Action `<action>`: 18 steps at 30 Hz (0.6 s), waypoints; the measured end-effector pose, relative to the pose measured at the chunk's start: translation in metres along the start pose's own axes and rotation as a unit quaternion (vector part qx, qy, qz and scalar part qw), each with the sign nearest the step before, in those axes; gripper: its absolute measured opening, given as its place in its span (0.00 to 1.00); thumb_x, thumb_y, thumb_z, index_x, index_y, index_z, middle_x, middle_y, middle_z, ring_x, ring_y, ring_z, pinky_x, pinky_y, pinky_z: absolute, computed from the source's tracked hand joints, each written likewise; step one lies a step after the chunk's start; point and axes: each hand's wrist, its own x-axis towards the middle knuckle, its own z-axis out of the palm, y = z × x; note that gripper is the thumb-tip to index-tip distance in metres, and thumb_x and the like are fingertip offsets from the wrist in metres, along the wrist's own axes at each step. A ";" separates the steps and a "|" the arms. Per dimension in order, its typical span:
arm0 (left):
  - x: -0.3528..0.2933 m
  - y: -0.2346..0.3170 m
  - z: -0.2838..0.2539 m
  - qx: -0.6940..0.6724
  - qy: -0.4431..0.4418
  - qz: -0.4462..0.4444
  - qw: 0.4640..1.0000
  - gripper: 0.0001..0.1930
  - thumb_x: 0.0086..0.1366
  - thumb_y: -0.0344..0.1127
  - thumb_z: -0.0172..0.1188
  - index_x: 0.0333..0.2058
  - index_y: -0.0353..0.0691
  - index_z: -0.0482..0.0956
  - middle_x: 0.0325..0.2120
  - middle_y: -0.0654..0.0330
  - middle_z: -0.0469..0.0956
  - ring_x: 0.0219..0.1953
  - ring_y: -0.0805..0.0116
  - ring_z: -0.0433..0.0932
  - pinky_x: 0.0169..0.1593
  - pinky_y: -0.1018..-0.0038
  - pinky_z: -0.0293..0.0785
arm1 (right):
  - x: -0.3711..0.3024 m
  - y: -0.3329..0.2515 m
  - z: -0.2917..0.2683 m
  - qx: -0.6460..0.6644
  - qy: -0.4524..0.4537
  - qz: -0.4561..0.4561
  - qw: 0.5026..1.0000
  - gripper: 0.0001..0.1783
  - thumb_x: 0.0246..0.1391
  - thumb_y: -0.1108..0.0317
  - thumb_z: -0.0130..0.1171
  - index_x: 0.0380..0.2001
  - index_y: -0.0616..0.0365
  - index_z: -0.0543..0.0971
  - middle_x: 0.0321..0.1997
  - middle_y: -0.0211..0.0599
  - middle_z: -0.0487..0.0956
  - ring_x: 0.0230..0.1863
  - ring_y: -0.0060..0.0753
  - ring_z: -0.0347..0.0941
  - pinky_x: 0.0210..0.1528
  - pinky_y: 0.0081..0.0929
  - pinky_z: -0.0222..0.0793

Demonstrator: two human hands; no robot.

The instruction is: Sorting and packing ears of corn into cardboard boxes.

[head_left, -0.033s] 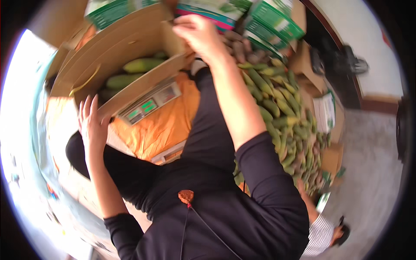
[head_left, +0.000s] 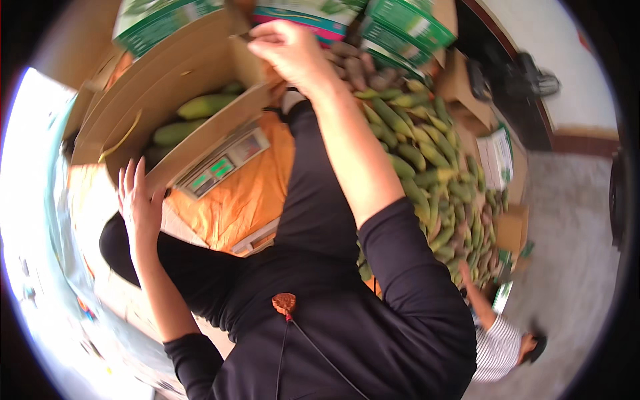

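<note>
A cardboard box [head_left: 223, 123] with long green-yellow fruits [head_left: 203, 107] inside, mango-like in shape, stands on a digital scale [head_left: 230, 157] with a lit green display. At the box's near left corner, my left hand [head_left: 141, 203] has its fingers stretched up and apart against the cardboard. My right hand [head_left: 293, 57] reaches to the far right end of the box, thumb and forefinger pinched at its upper edge. Exactly what bit of cardboard lies between those fingertips is partly hidden. A yellow strap [head_left: 122, 139] hangs over the box's left inner wall.
A large heap of similar fruits [head_left: 433, 153] lies to my right, with brownish ones [head_left: 357, 70] at its far end. Green printed cartons [head_left: 403, 33] stand behind it. Another person in a striped top [head_left: 497, 350] reaches toward the heap at lower right. Orange cloth [head_left: 250, 193] lies beneath the scale.
The whole view has shifted slightly, and box and hands sit a little further left in it. Both hands stay at the box. More of the other person's arm shows at lower right.
</note>
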 end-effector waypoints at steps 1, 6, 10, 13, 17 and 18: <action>0.000 0.012 0.002 0.008 -0.026 -0.005 1.000 0.33 0.55 0.36 0.62 0.61 0.48 0.63 0.61 0.56 0.61 0.65 0.54 0.54 0.66 0.52 0.47 | -0.005 -0.005 -0.013 -0.028 0.018 -0.011 0.999 0.15 0.46 0.67 0.64 0.37 0.63 0.79 0.30 0.38 0.82 0.32 0.26 0.77 0.37 0.25 0.72; 0.005 0.030 0.015 0.048 -0.068 -0.022 0.996 0.38 0.55 0.35 0.63 0.64 0.52 0.57 0.62 0.60 0.61 0.67 0.56 0.52 0.66 0.49 0.40 | -0.073 0.014 -0.094 -0.152 0.092 0.067 0.982 0.15 0.51 0.67 0.62 0.42 0.61 0.76 0.36 0.34 0.80 0.38 0.23 0.75 0.42 0.23 0.71; 0.004 0.025 0.019 0.073 -0.073 -0.004 0.995 0.39 0.55 0.36 0.62 0.65 0.52 0.54 0.61 0.59 0.61 0.66 0.56 0.54 0.66 0.49 0.42 | -0.170 0.094 -0.150 -0.293 0.146 0.226 0.917 0.15 0.48 0.63 0.60 0.40 0.56 0.78 0.38 0.44 0.80 0.43 0.44 0.76 0.45 0.36 0.70; 0.003 0.017 0.025 0.071 -0.057 0.004 0.996 0.40 0.54 0.36 0.64 0.64 0.52 0.56 0.61 0.61 0.62 0.66 0.56 0.54 0.65 0.47 0.42 | -0.257 0.127 -0.189 -0.397 0.147 0.343 0.839 0.16 0.48 0.63 0.60 0.41 0.56 0.78 0.40 0.47 0.79 0.44 0.47 0.75 0.46 0.39 0.70; 0.003 0.015 0.030 0.075 -0.055 0.009 0.996 0.40 0.53 0.36 0.64 0.64 0.52 0.55 0.61 0.61 0.62 0.66 0.55 0.54 0.65 0.47 0.43 | -0.346 0.125 -0.244 -0.566 0.125 0.442 0.684 0.19 0.48 0.60 0.61 0.44 0.53 0.77 0.52 0.42 0.74 0.53 0.46 0.70 0.50 0.44 0.68; 0.002 0.012 0.028 0.080 -0.049 0.006 0.996 0.40 0.53 0.36 0.64 0.64 0.52 0.55 0.61 0.61 0.62 0.65 0.55 0.54 0.65 0.47 0.43 | -0.354 0.114 -0.249 -0.610 0.109 0.460 0.636 0.21 0.48 0.58 0.62 0.46 0.51 0.76 0.55 0.40 0.72 0.55 0.45 0.68 0.52 0.45 0.66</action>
